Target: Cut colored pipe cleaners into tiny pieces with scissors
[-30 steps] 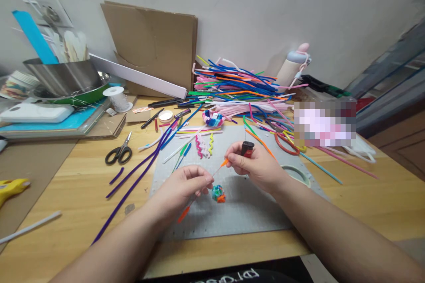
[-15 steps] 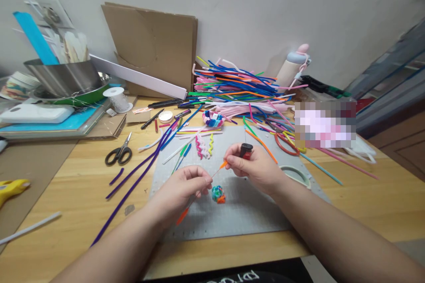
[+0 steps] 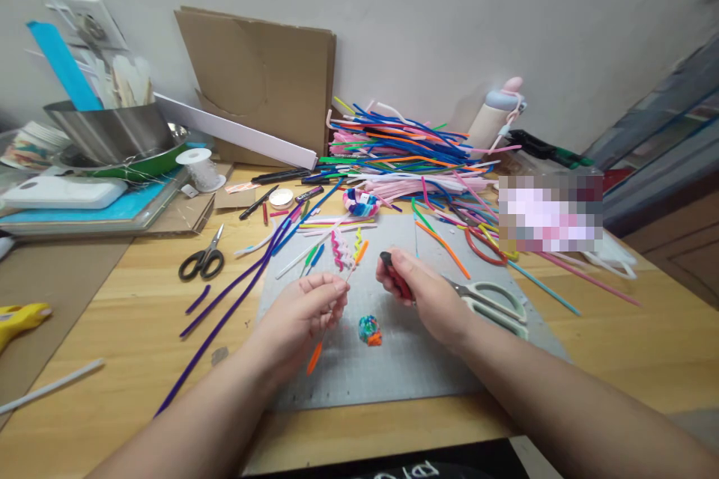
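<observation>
Between the fingertips of my left hand [image 3: 314, 307] is a thin wire stem with orange fuzz at both ends, a partly bared pipe cleaner [image 3: 315, 358]. Its upper orange tip points away from me, and its lower end hangs below my hand. My right hand [image 3: 419, 288] is wrapped around a red lighter [image 3: 398, 278] with a black top; no flame shows. A small coiled ring of blue, teal and orange pipe cleaner [image 3: 369, 330] lies on the grey cutting mat [image 3: 427, 374] between my hands. Pale-handled scissors [image 3: 494, 299] lie partly behind my right wrist.
Black scissors [image 3: 202, 260] and long purple pipe cleaners [image 3: 225, 304] lie on the left. A large heap of coloured pipe cleaners [image 3: 404, 146] spreads along the back, near a bottle [image 3: 494, 116]. Pink and yellow curled pieces [image 3: 344, 248] rest on the mat. Cardboard [image 3: 258, 82] leans against the wall.
My right hand has let go of the pipe cleaner's upper orange end and turned the lighter's top toward the left. My left hand still pinches the stem, now tilted more upright.
</observation>
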Demonstrator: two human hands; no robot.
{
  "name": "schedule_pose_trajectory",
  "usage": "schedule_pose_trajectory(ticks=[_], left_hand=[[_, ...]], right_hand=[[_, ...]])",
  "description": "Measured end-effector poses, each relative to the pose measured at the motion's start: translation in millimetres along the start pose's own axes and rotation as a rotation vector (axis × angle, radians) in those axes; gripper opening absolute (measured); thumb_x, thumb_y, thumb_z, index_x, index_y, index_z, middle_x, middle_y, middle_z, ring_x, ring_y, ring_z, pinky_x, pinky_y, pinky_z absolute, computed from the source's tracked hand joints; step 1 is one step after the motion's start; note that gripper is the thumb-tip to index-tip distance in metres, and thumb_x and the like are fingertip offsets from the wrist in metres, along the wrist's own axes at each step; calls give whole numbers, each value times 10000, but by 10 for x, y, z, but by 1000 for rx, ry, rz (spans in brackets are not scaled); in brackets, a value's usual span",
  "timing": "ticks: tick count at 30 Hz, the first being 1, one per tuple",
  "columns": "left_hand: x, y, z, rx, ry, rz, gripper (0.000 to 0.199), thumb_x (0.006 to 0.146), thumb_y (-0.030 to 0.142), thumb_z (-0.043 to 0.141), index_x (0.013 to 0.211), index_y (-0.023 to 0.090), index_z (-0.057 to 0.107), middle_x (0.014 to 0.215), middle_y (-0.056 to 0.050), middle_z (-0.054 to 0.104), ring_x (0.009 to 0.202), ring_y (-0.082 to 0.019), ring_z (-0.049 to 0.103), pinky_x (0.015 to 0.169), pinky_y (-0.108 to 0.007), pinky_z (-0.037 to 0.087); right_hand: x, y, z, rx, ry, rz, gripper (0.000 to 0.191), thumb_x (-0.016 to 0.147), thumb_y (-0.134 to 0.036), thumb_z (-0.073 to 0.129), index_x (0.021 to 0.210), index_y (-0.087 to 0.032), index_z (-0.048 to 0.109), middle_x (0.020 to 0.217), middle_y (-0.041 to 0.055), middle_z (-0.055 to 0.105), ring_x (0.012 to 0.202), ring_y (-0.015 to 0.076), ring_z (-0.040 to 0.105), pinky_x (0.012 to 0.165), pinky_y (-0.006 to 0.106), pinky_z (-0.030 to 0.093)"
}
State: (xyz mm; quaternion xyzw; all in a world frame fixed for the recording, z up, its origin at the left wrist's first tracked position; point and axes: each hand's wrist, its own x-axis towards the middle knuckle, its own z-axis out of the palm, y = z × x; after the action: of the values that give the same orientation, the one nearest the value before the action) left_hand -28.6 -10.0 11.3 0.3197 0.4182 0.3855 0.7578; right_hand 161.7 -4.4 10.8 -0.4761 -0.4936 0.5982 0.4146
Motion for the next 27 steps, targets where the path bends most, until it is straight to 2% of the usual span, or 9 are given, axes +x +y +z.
schedule_pose_trajectory(ticks=[3,9,13,18,27], left_hand=[[-12,9,14,-4,-3,-7,203,699,310,750,687,143,636,616,18,551,516,-62,443,499,-190,326],[-21,2,42,-4,-3,-42,232,673,331,771,705,131,658,629,2,589,512,-63,484,490,-187,348],[-22,-7,54,-5,-11,-54,231,674,326,772,705,129,655,615,7,586,499,-56,486,475,-177,353],[-17,-10,55,-1,-27,-61,221,688,317,767,703,129,653,608,13,582,500,-50,488,472,-165,358],[-20,-29,59,-13,-16,-66,235,661,306,785,695,125,640,598,13,579,496,-52,483,459,-163,350]], right_hand=[[-42,15,80,-60,-42,-41,463,838,-655,455,753,-204,513,680,-21,426,604,121,360,526,266,282],[-55,72,163,-72,-55,-127,314,842,-502,529,719,-225,446,666,-37,392,610,135,339,585,290,291],[-62,143,197,40,-5,-117,219,816,-419,551,851,-237,436,692,-47,396,595,130,320,554,281,258],[-69,182,214,140,47,-169,235,808,-341,562,869,-252,354,729,-55,365,633,128,343,584,273,285],[-35,211,203,76,19,-209,219,818,-302,542,804,-240,332,746,-44,353,680,134,347,664,295,324]])
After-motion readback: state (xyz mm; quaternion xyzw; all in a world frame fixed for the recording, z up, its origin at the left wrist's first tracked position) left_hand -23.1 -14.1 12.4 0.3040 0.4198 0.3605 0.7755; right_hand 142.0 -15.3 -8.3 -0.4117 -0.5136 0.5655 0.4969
